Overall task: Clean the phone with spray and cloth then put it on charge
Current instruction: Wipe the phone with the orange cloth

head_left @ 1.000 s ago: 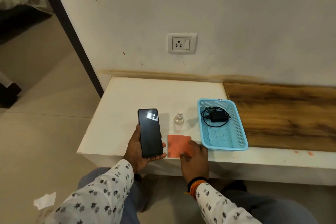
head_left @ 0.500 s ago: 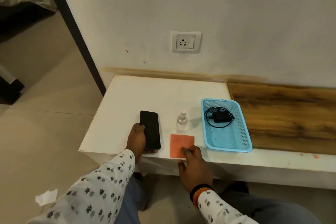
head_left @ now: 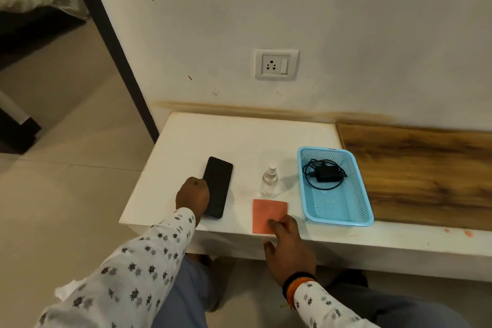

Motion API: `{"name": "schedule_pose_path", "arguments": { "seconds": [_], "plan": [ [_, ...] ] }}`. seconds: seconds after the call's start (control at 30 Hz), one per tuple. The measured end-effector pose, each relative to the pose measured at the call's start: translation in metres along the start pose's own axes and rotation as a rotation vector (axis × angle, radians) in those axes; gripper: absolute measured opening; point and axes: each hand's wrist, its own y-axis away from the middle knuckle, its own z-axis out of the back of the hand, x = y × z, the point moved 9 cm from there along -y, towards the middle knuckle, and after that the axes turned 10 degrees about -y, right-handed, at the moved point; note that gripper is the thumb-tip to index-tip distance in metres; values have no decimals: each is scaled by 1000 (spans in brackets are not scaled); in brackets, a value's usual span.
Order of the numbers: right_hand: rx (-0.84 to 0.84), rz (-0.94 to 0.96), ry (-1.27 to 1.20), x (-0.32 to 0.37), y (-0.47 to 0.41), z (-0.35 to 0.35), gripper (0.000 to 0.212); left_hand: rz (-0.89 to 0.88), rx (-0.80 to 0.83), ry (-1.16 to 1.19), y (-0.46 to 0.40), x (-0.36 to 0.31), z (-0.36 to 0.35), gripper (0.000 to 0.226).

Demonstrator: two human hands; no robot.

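- Phone (head_left: 217, 187) — held raised and tilted in the left hand (head_left: 193, 196) a second ago — now lies flat on the white ledge (head_left: 170, 184).
- Left hand now sits against the phone's left edge.
- Right hand (head_left: 288, 249) has drawn back; only fingertips touch the orange cloth (head_left: 269, 214).

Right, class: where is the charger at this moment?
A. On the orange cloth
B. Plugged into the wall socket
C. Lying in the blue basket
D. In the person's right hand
C: the black charger with its coiled cable lies inside the blue basket, while the wall socket has nothing plugged in.
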Motion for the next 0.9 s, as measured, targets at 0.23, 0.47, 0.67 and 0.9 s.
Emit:
{"name": "schedule_pose_path", "arguments": {
  "seconds": [0.23, 0.47, 0.67, 0.9],
  "plan": [
    [33, -3, 3, 1, 0, 0, 55, 1, 23, -196, 2, -2, 1, 25],
    [114, 14, 58, 3, 1, -2, 62, -2, 24, -306, 5, -2, 8, 26],
    [171, 45, 82, 13, -5, 8, 57, -1, -6, -249, 9, 5, 10, 23],
    [214, 59, 137, 22, -6, 13, 57, -71, -77, -77, 31, -11, 2, 26]
  ]
}}
